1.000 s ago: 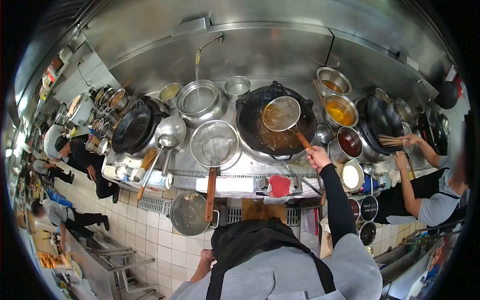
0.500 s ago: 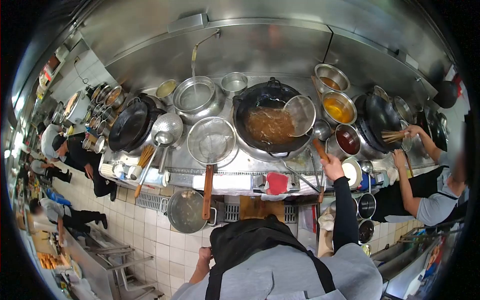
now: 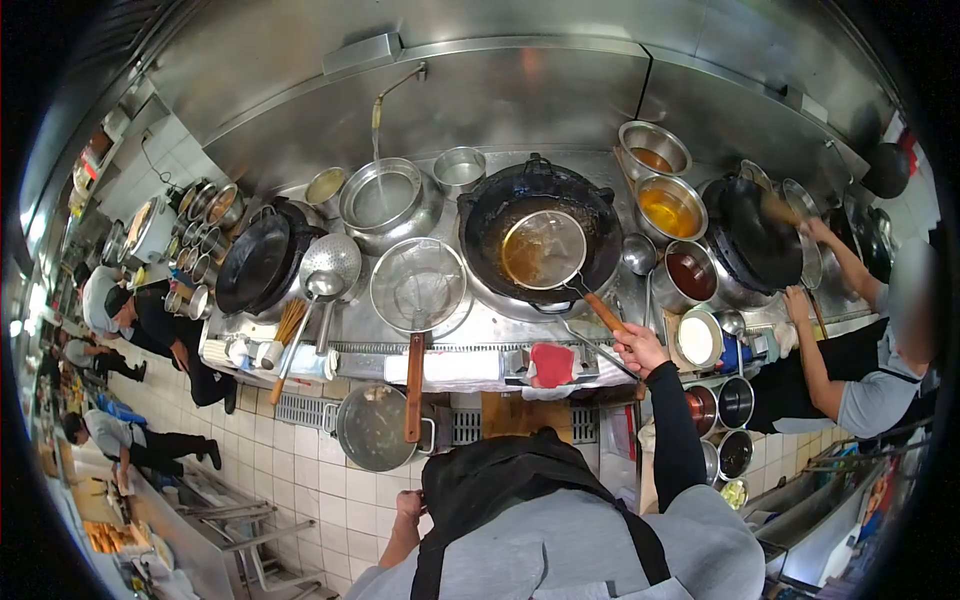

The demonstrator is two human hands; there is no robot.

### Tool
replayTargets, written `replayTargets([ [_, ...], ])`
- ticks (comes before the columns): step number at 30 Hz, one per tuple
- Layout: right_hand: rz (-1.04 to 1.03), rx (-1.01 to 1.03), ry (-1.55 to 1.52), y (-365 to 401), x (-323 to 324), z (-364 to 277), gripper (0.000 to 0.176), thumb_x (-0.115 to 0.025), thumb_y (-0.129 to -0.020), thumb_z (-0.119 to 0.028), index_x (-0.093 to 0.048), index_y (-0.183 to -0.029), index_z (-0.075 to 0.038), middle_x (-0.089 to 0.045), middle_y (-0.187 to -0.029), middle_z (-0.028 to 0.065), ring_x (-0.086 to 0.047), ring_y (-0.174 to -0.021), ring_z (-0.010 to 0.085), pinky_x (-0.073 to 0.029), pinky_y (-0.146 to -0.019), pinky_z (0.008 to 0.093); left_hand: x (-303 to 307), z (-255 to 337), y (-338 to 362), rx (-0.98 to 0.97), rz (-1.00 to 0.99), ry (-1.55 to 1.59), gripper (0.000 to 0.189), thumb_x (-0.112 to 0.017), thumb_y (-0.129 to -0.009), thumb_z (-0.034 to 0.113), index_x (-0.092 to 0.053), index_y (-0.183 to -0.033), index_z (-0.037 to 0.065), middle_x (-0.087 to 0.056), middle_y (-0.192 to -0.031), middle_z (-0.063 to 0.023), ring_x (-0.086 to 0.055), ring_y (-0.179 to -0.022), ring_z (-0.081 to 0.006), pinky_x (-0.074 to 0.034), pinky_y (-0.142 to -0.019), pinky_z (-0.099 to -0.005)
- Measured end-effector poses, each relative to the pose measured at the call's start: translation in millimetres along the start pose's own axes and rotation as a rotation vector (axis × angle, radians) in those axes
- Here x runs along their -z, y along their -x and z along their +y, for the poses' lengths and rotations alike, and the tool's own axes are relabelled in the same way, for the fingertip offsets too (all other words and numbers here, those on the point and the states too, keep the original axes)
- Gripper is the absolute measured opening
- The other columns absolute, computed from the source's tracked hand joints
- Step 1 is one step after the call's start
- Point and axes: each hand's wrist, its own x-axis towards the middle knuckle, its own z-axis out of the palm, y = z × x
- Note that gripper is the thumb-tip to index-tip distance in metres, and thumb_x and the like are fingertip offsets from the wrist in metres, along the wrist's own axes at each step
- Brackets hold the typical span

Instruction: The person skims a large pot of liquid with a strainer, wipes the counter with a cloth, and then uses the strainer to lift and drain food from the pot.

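Note:
My right hand (image 3: 640,349) is closed around the wooden handle of a round wire-mesh strainer (image 3: 543,248). The strainer's mesh bowl sits inside a large black wok (image 3: 600,235), over brown liquid whose surface is partly hidden by the mesh. Low at my side, by the edge of my black apron (image 3: 490,475), my left hand (image 3: 409,504) is curled; whatever its fingers may hold is hidden. A second, larger mesh strainer (image 3: 418,285) lies left of the wok with its handle sticking out past the counter's front edge. A ladle (image 3: 639,253) rests to the wok's right.
Bowls of orange liquid (image 3: 666,209) and dark red sauce (image 3: 690,276) stand at right. Water runs into a pot (image 3: 381,195) behind. A floor pot (image 3: 378,428) is before the counter. To the right, a co-worker (image 3: 850,350) brushes another wok (image 3: 762,235).
My right hand has shifted slightly left and down, bringing the strainer from the wok's right side to over its middle. The co-worker's brush has moved up and left in the other wok.

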Motion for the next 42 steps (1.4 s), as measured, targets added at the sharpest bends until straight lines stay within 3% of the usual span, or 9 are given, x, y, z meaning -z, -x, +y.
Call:
replayTargets([
  [6,0.179,0.203,0.276,3,-3,-20,0.036,-0.061,-0.097,-0.018,-0.054,-0.130,-0.004,-0.059,-0.073,0.0043,-0.048,-0.045,0.0137,-0.034,-0.039,0.0305,4,-14,-7,-0.122,-0.066,-0.196,0.024,-0.052,-0.092,0.009,-0.068,-0.103,-0.005,-0.065,-0.081,-0.0106,-0.063,-0.071,-0.0223,-0.054,-0.059,-0.0380],
  [8,0.440,0.623,0.779,-10,9,-16,0.041,-0.062,-0.094,-0.018,-0.055,-0.130,-0.001,-0.065,-0.083,0.0148,-0.061,-0.062,0.0283,-0.045,-0.054,0.0386,16,-49,-40,-0.339,-0.133,-0.328,0.024,-0.053,-0.093,0.010,-0.067,-0.104,-0.005,-0.064,-0.080,-0.0100,-0.062,-0.070,-0.0218,-0.054,-0.059,-0.0381],
  [11,0.616,0.541,0.959,10,-17,-49,0.041,-0.066,-0.090,-0.020,-0.060,-0.124,0.002,-0.069,-0.105,0.0263,-0.066,-0.102,0.0431,-0.050,-0.091,0.0433,18,-57,-44,-0.359,-0.137,-0.375,0.024,-0.054,-0.092,0.011,-0.066,-0.106,-0.005,-0.064,-0.080,-0.0099,-0.062,-0.069,-0.0212,-0.055,-0.060,-0.0387],
  [16,0.594,0.844,1.043,-68,37,-12,0.038,-0.064,-0.093,-0.019,-0.059,-0.126,-0.002,-0.069,-0.092,0.0190,-0.068,-0.073,0.0359,-0.054,-0.068,0.0414,4,-35,-5,-0.182,-0.031,-0.272,0.023,-0.056,-0.092,0.011,-0.065,-0.107,-0.005,-0.064,-0.081,-0.0100,-0.062,-0.069,-0.0214,-0.054,-0.059,-0.0387],
  [20,0.223,0.334,0.440,-107,38,-3,0.030,-0.062,-0.098,-0.021,-0.059,-0.125,-0.008,-0.052,-0.069,-0.0018,-0.042,-0.049,0.0077,-0.033,-0.044,0.0268,11,-55,-16,-0.213,-0.074,-0.285,0.019,-0.057,-0.092,0.010,-0.064,-0.103,-0.005,-0.063,-0.081,-0.0108,-0.062,-0.069,-0.0221,-0.053,-0.058,-0.0375],
  [36,0.003,0.032,0.073,-1,-23,3,0.043,-0.060,-0.099,-0.014,-0.048,-0.140,-0.007,-0.049,-0.071,-0.0025,-0.032,-0.044,0.0033,-0.022,-0.036,0.0217,25,-76,-31,-0.385,-0.129,-0.542,0.018,-0.054,-0.094,0.008,-0.065,-0.101,-0.004,-0.062,-0.075,-0.0090,-0.061,-0.066,-0.0201,-0.054,-0.058,-0.0373],
  [39,0.063,0.110,0.142,20,-33,3,0.042,-0.061,-0.098,-0.012,-0.052,-0.138,-0.008,-0.046,-0.069,-0.0035,-0.032,-0.044,0.0015,-0.020,-0.037,0.0200,27,-75,-42,-0.399,-0.162,-0.534,0.023,-0.050,-0.093,0.008,-0.065,-0.104,-0.005,-0.064,-0.077,-0.0089,-0.062,-0.067,-0.0200,-0.054,-0.058,-0.0376],
  [40,0.062,0.142,0.190,21,-26,6,0.043,-0.064,-0.096,-0.014,-0.054,-0.137,-0.006,-0.058,-0.073,-0.0006,-0.047,-0.048,0.0080,-0.036,-0.040,0.0270,28,-75,-47,-0.411,-0.173,-0.537,0.025,-0.049,-0.093,0.008,-0.066,-0.105,-0.005,-0.064,-0.078,-0.0089,-0.062,-0.067,-0.0200,-0.054,-0.058,-0.0378],
  [42,0.271,0.659,0.599,3,-22,30,0.045,-0.064,-0.095,-0.015,-0.054,-0.137,-0.003,-0.066,-0.080,0.0086,-0.060,-0.058,0.0218,-0.046,-0.052,0.0369,27,-71,-50,-0.374,-0.166,-0.476,0.027,-0.047,-0.092,0.008,-0.066,-0.106,-0.006,-0.065,-0.080,-0.0091,-0.062,-0.069,-0.0204,-0.054,-0.059,-0.0381],
])
